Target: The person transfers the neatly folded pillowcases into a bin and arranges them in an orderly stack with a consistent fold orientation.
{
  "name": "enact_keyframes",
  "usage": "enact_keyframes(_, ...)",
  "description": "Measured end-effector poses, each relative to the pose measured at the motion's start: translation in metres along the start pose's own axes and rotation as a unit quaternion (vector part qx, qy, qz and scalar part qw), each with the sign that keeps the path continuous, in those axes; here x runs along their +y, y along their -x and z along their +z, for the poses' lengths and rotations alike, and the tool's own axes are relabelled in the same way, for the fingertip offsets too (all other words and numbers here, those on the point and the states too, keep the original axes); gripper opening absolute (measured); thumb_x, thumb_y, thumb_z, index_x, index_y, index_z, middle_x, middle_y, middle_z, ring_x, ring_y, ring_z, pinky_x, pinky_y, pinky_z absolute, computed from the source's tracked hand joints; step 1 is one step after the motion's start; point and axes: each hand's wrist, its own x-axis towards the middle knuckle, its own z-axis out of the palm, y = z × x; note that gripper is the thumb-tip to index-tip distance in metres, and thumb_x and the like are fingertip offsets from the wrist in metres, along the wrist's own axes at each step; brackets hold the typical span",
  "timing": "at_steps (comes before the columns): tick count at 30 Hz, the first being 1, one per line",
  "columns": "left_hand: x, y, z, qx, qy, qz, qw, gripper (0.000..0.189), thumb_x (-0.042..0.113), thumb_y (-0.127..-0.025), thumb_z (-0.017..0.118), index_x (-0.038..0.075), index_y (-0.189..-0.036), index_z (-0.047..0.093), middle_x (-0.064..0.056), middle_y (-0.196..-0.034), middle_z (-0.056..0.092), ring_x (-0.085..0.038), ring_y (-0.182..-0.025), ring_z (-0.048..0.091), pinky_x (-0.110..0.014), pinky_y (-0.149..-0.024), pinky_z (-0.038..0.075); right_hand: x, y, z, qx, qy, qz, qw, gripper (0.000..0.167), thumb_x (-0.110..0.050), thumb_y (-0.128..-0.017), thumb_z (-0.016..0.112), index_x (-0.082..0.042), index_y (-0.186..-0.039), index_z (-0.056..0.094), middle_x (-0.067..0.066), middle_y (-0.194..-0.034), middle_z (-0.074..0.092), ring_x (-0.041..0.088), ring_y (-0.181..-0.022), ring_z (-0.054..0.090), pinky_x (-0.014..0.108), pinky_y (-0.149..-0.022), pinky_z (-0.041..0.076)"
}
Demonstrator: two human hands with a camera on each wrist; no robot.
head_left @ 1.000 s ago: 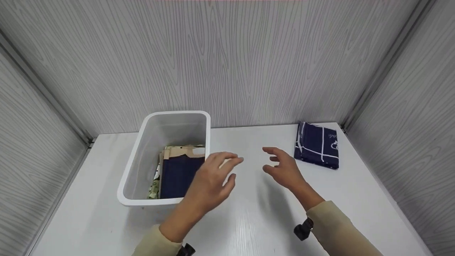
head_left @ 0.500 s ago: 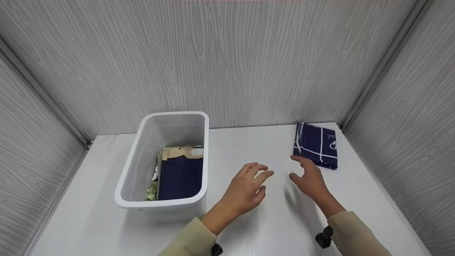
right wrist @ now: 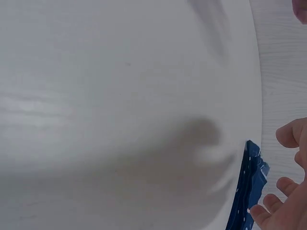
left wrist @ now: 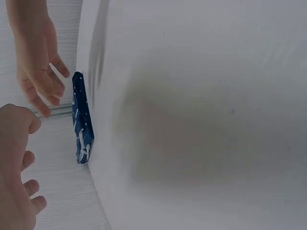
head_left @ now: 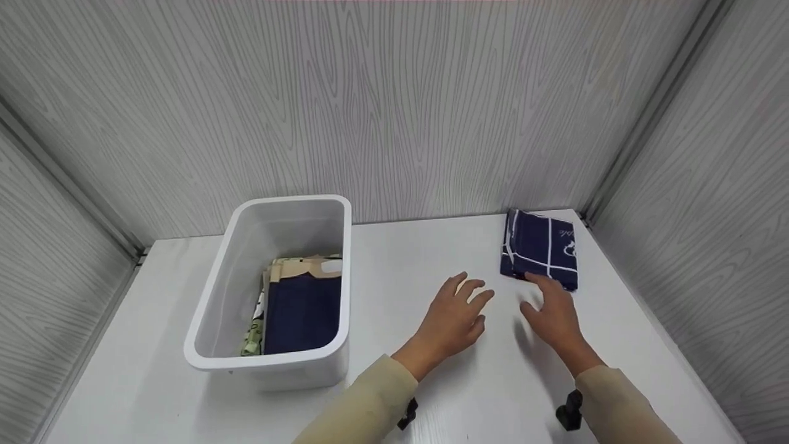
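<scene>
A folded navy cloth [head_left: 542,246] with white lines and a small white print lies flat at the table's back right corner. My right hand [head_left: 555,314] hovers just in front of it, fingers spread and bent, the index fingertip overlapping the cloth's front edge in the head view. To its left my left hand [head_left: 451,320] is held over the table, fingers loosely bent and nothing in them. From the left wrist, the cloth [left wrist: 81,120] shows as a thin folded stack beyond both hands. The right wrist view has the cloth [right wrist: 249,191] beside the right hand's fingers.
A white plastic bin [head_left: 198,308] stands on the left of the white table [head_left: 407,259]. Inside it are folded cloths [head_left: 302,314] in navy, beige and green print. Grey wood-grain panels [head_left: 394,111] enclose the table at the back and both sides.
Both hands have moved right, away from the bin and towards the navy cloth. The left hand no longer overlaps the bin. The head view has shifted slightly; cloth and bin stay put.
</scene>
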Motion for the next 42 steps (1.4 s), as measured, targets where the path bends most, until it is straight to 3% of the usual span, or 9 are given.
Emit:
enact_keyframes(7, 0.013, -0.022, 0.027, -0.089, -0.021, -0.007, 0.9958, 0.045, 0.034, -0.094, 0.063, 0.02, -0.137, 0.059, -0.006, -0.141, 0.055, -0.032, -0.133, 0.05, -0.045, -0.111, 0.041, 0.017, -0.004, -0.008, 0.015, 0.04, 0.003, 0.9991, 0.054, -0.007, -0.087, 0.068, 0.0, -0.139, 0.054, 0.029, -0.139, 0.05, 0.047, -0.13, 0.045, 0.061, -0.107, 0.034)
enact_keyframes(13, 0.027, -0.036, 0.052, -0.181, -0.04, -0.001, 0.9826, 0.053, 0.045, -0.098, 0.055, 0.024, -0.147, 0.048, -0.004, -0.151, 0.045, -0.029, -0.138, 0.045, -0.044, -0.113, 0.038, 0.03, -0.006, -0.016, 0.014, 0.073, 0.012, 0.9972, 0.055, -0.014, -0.089, 0.068, -0.002, -0.141, 0.053, 0.031, -0.141, 0.046, 0.055, -0.127, 0.041, 0.065, -0.103, 0.035)
enact_keyframes(17, 0.031, -0.044, 0.069, -0.22, -0.046, -0.013, 0.9744, 0.059, 0.052, -0.1, 0.048, 0.024, -0.152, 0.042, -0.004, -0.157, 0.038, -0.028, -0.142, 0.04, -0.043, -0.116, 0.035, 0.041, -0.006, -0.018, -0.001, 0.099, 0.015, 0.995, 0.055, -0.02, -0.093, 0.065, -0.006, -0.144, 0.05, 0.031, -0.147, 0.039, 0.056, -0.133, 0.033, 0.069, -0.105, 0.032)
enact_keyframes(24, 0.024, -0.051, 0.09, -0.246, -0.051, -0.045, 0.9669, 0.065, 0.056, -0.102, 0.042, 0.022, -0.156, 0.033, -0.007, -0.164, 0.024, -0.029, -0.148, 0.03, -0.044, -0.117, 0.032, 0.055, -0.006, -0.012, -0.021, 0.145, -0.014, 0.9891, 0.053, -0.026, -0.096, 0.061, -0.007, -0.145, 0.051, 0.03, -0.151, 0.038, 0.056, -0.137, 0.03, 0.068, -0.11, 0.027)
enact_keyframes(35, 0.022, -0.066, 0.108, -0.267, -0.082, -0.021, 0.96, 0.072, 0.059, -0.1, 0.042, 0.028, -0.161, 0.019, 0.0, -0.169, 0.007, -0.025, -0.152, 0.019, -0.047, -0.118, 0.03, 0.067, -0.008, -0.001, -0.047, 0.175, -0.011, 0.9834, 0.059, -0.034, -0.098, 0.057, -0.008, -0.149, 0.046, 0.03, -0.155, 0.032, 0.055, -0.144, 0.021, 0.068, -0.114, 0.02)
enact_keyframes(42, 0.027, -0.079, 0.116, -0.296, -0.078, -0.032, 0.9514, 0.069, 0.062, -0.101, 0.035, 0.032, -0.161, 0.017, 0.004, -0.168, 0.01, -0.024, -0.153, 0.017, -0.048, -0.119, 0.027, 0.076, -0.013, -0.004, -0.056, 0.182, -0.015, 0.9815, 0.057, -0.034, -0.099, 0.053, -0.008, -0.149, 0.046, 0.029, -0.155, 0.034, 0.052, -0.145, 0.022, 0.064, -0.117, 0.017)
